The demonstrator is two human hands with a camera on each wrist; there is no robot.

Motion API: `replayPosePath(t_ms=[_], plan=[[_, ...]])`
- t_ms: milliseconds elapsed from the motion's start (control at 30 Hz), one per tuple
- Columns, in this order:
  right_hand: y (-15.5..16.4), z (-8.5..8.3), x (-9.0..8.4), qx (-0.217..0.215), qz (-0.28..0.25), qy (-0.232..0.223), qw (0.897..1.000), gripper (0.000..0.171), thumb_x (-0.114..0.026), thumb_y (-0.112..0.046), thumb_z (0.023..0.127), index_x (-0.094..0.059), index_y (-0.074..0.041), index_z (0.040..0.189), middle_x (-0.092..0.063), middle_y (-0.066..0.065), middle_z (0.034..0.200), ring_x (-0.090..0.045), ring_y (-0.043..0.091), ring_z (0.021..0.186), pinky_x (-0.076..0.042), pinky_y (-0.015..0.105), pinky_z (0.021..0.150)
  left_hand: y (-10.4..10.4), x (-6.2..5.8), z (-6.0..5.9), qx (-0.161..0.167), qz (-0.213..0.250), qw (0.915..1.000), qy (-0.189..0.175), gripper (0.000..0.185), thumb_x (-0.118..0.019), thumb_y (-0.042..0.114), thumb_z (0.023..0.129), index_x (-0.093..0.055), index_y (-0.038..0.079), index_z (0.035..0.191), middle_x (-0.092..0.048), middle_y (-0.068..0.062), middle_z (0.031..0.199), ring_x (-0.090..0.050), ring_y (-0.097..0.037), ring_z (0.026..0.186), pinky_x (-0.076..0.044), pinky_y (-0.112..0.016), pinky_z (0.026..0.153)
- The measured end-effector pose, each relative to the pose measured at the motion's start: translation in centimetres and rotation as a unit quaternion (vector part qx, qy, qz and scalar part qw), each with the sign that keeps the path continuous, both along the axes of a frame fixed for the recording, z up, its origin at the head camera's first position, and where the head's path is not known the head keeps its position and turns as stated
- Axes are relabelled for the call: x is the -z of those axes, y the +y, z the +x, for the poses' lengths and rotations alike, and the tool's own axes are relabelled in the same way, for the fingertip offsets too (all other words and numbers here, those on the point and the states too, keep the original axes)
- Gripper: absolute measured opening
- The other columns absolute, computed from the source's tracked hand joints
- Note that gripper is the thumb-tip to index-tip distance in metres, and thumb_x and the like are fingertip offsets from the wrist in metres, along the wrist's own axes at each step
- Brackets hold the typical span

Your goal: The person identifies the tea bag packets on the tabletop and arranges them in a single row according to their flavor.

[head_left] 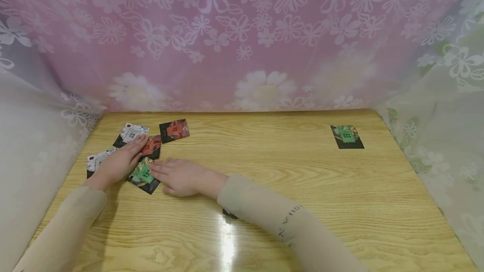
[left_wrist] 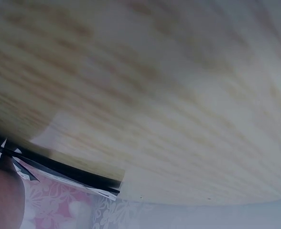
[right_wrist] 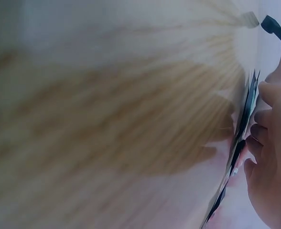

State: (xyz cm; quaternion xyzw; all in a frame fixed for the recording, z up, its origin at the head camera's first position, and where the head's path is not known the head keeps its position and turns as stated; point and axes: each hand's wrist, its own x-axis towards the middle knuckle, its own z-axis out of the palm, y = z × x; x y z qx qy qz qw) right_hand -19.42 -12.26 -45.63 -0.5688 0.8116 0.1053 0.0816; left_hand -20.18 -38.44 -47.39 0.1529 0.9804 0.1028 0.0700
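At the left of the table, in the head view, my left hand (head_left: 122,158) lies with fairly straight fingers over a red-and-black packet (head_left: 153,148) and the edge of a white-and-black packet (head_left: 131,132). My right hand (head_left: 183,176) touches the right side of a green-and-black packet (head_left: 144,175), fingers extended. Another white-labelled packet (head_left: 99,158) is partly hidden by the left hand. A second red packet (head_left: 174,130) sits just behind. Seen edge-on are a packet (left_wrist: 69,171) in the left wrist view and packets (right_wrist: 245,114) beside the fingers in the right wrist view.
One green packet (head_left: 347,137) lies alone at the far right of the wooden table (head_left: 272,158). The dark corner of another item (head_left: 229,214) shows from under the right forearm. A pink flowered curtain (head_left: 211,53) hangs along the back edge, with pale cloth at both sides.
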Motion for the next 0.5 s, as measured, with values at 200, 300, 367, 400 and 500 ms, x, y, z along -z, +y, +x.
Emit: replayPosePath(t_ms=[200, 300, 367, 400, 500], plan=[[-0.39, 0.39, 0.32, -0.024, 0.026, 0.011, 0.999, 0.066, -0.026, -0.05, 0.116, -0.006, -0.022, 0.173, 0.0, -0.005, 0.181, -0.002, 0.01, 0.168, -0.004, 0.03, 0.139, 0.06, -0.03, 0.06, 0.003, 0.005, 1.0, 0.007, 0.059, -0.047, 0.021, 0.115, -0.028, 0.002, 0.168, -0.024, -0.023, 0.175, -0.027, -0.048, 0.159, -0.031, -0.07, 0.124], [-0.36, 0.45, 0.45, -0.022, 0.029, 0.01, 0.999, 0.066, -0.026, -0.05, 0.116, -0.006, -0.022, 0.173, 0.0, -0.005, 0.181, -0.001, 0.009, 0.168, -0.004, 0.029, 0.139, 0.06, -0.01, 0.03, 0.003, 0.004, 1.0, 0.008, 0.059, -0.047, 0.02, 0.115, -0.027, 0.002, 0.168, -0.024, -0.023, 0.175, -0.027, -0.048, 0.159, -0.031, -0.07, 0.124], [-0.22, 0.42, 0.41, -0.019, 0.028, 0.007, 0.999, 0.066, -0.026, -0.049, 0.116, -0.007, -0.022, 0.173, -0.001, -0.005, 0.181, -0.002, 0.009, 0.167, -0.004, 0.029, 0.139, 0.08, -0.05, 0.02, 0.002, 0.003, 1.0, 0.005, 0.06, -0.047, 0.02, 0.114, -0.026, 0.002, 0.168, -0.023, -0.022, 0.175, -0.027, -0.048, 0.16, -0.031, -0.07, 0.125], [-0.11, 0.39, 0.37, -0.018, 0.027, 0.003, 0.999, 0.066, -0.026, -0.049, 0.117, -0.007, -0.021, 0.173, -0.001, -0.005, 0.181, -0.002, 0.009, 0.167, -0.004, 0.029, 0.139, 0.09, -0.08, 0.01, 0.001, 0.002, 1.0, 0.002, 0.06, -0.047, 0.019, 0.114, -0.026, 0.002, 0.168, -0.022, -0.022, 0.176, -0.026, -0.048, 0.16, -0.03, -0.07, 0.125], [0.38, 0.26, 0.19, -0.014, 0.02, -0.007, 1.0, 0.065, -0.028, -0.047, 0.117, -0.01, -0.02, 0.173, -0.003, -0.004, 0.181, -0.004, 0.01, 0.168, -0.007, 0.031, 0.139, 0.17, -0.14, 0.03, 0.0, 0.001, 1.0, -0.002, 0.061, -0.046, 0.019, 0.114, -0.025, 0.002, 0.168, -0.021, -0.022, 0.176, -0.024, -0.048, 0.16, -0.029, -0.07, 0.126]])
